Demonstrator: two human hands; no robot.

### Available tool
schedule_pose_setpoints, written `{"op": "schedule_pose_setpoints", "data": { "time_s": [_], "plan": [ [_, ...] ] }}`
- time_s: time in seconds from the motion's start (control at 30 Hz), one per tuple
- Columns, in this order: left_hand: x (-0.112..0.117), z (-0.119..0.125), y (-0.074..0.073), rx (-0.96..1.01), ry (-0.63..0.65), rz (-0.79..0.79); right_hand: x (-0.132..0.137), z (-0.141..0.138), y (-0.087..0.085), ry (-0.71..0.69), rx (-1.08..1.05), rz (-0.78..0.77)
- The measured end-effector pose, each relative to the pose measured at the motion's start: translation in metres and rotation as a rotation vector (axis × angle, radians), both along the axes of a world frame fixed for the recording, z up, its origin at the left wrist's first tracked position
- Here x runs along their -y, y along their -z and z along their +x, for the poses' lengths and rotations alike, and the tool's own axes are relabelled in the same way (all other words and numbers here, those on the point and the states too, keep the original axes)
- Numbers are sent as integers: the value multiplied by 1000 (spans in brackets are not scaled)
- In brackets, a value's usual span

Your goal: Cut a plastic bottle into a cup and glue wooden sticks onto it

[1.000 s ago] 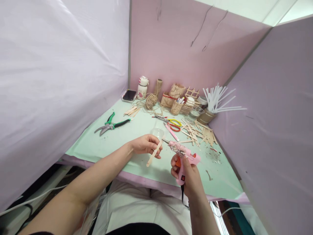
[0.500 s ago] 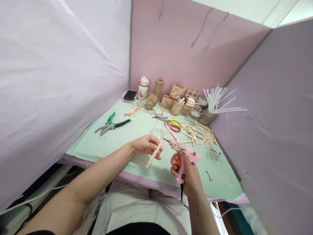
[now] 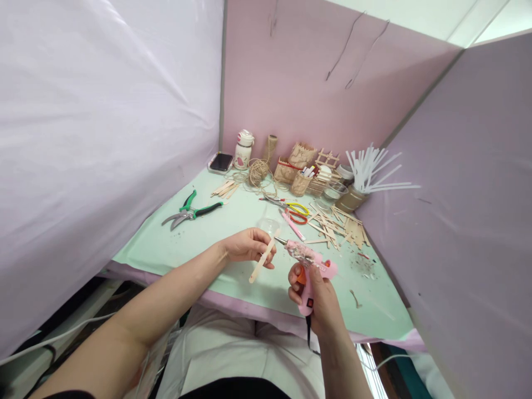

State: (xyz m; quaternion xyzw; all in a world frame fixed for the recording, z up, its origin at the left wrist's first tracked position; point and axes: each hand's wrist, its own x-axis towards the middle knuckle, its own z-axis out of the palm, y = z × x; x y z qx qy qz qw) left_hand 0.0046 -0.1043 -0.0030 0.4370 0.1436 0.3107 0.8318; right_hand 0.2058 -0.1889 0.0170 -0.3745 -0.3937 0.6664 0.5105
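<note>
A flat wooden craft stick (image 3: 260, 268) is pinched in the fingers of my left hand (image 3: 248, 245), tilted with its lower end toward me. My right hand (image 3: 318, 293) is wrapped round the handle of a pink hot glue gun (image 3: 305, 254), fingers at its orange trigger. The gun's metal nozzle points left and sits at the upper part of the stick; whether it touches cannot be made out. Just behind the stick a small clear plastic cup (image 3: 269, 225) stands on the mint-green table cover (image 3: 199, 244).
Pruning shears (image 3: 190, 213) lie at left. Scissors (image 3: 293, 207), a pink pen-like tool (image 3: 293, 224) and scattered craft sticks (image 3: 328, 224) lie beyond my right hand. Along the back stand a twine ball (image 3: 257, 173), a white bottle (image 3: 243, 151), a phone (image 3: 221, 162) and white glue sticks (image 3: 366, 169).
The glue gun has shifted slightly left and down, its nozzle now lower along the craft stick. My left hand and the stick have barely moved.
</note>
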Motion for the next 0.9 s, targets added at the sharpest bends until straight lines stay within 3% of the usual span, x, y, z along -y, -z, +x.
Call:
{"op": "schedule_pose_setpoints", "data": {
  "time_s": [0.57, 0.9],
  "plan": [
    [0, 0, 0, -36, 10, 22, 1, 2, 3, 3, -6, 3],
    [-4, 2, 0, -31, -139, -30, 10, 2, -3, -35, 7, 22]
  ]
}}
